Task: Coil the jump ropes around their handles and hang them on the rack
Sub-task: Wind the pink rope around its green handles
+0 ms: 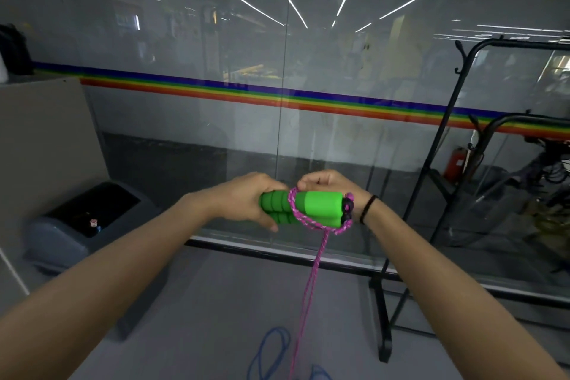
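A black rack stands against the glass wall, and just left of it the two green handles lie side by side, level, in front of the person. The left hand grips their left end, fingers wrapped round — the right hand pinches the pink rope above them. One turn circles the handles; the rest hangs toward a blue rope on the floor.

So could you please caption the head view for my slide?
Both hands wrap pink rope around green handles.
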The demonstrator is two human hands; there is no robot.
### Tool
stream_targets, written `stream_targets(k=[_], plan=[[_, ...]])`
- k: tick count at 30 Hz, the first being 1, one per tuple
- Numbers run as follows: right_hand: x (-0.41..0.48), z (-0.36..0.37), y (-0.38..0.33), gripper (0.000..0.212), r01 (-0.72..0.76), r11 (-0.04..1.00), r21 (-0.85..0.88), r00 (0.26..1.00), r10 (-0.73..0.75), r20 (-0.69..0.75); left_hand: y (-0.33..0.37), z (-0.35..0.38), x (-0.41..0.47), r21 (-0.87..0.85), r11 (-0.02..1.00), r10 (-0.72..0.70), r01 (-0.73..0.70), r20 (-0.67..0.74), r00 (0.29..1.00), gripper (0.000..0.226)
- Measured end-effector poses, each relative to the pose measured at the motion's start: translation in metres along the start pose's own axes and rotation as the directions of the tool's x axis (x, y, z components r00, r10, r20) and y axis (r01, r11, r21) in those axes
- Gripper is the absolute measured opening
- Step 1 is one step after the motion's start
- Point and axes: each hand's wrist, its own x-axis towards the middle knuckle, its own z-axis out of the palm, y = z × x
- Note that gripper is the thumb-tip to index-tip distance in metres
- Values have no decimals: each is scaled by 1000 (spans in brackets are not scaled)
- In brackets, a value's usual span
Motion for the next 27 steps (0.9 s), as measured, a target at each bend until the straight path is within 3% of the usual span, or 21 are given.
stream_targets(k=[2,4,5,6,7,8,9,13,16,18,20,24,27], plan=[[0,2,12,48,-63,987,147,957,101,-272,-4,3,0,-139,990,5,-11,-44,999,32],[-12,11,13,41,18,989,148,833,68,-549,-8,8,0,-242,970,-11,-6,-70,998,34],[-9,19,10,33,-54,971,234,824,176,-539,-8,10,-1,-291,957,-25,1,-79,997,35],[-6,19,21,27,-25,953,301,896,155,-416,-9,11,-1,-342,940,-42,9,-89,995,36],[8,22,30,26,-54,924,377,908,203,-366,-10,13,-1,-391,920,-58,15,-97,994,37],[6,23,33,29,-44,844,534,967,171,-190,-10,14,-1,-425,905,-71,19,-105,992,36],[0,16,40,35,-32,836,547,973,151,-174,-10,14,-1,-444,896,-77,19,-112,991,35],[2,22,44,30,-90,951,295,957,165,-240,-17,11,1,-563,827,-167,16,-218,962,29],[-5,31,37,34,-175,967,-182,951,118,-287,-19,8,4,-542,838,-232,64,-246,941,28],[-6,39,24,29,-196,784,-589,968,58,-244,-19,11,8,-416,902,-248,119,-270,930,27],[-6,45,7,24,-137,548,-825,990,36,-140,-21,15,12,-213,964,-222,162,-300,928,30],[-8,31,-23,22,-65,387,-920,998,25,-60,-15,17,11,131,971,-171,200,-204,964,41],[-4,15,-38,20,-16,442,-897,1000,31,-2,-3,14,9,353,922,-130,160,-107,986,46]])
